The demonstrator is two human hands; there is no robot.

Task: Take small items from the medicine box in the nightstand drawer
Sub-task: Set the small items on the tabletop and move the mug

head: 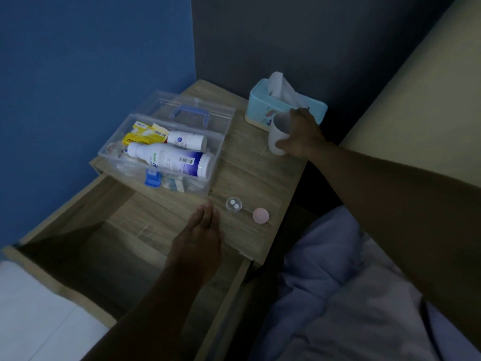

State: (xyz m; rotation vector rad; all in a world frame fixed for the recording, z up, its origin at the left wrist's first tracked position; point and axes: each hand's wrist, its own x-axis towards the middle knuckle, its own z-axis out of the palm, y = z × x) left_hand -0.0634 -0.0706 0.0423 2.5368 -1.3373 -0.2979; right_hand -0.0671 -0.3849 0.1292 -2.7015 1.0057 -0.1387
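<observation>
So the right hand (299, 134) is wrapped around a white cup (279, 135) by the tissue box (260, 108). Left hand (200, 235) hovers flat and open over the drawer (78, 230). Medicine box (166, 152) sits open on the tabletop (250, 178), pill cup (233, 204) and pink lid (260, 215) near it.

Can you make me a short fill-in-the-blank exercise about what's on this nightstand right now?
1. The right hand is closed around a white ____.
2. The small clear cup holds ____ white tablets.
3. The medicine box has a ____ latch and handle.
4. The pink lid lies on the ____ top.

Missing words: cup; two; blue; nightstand
</observation>
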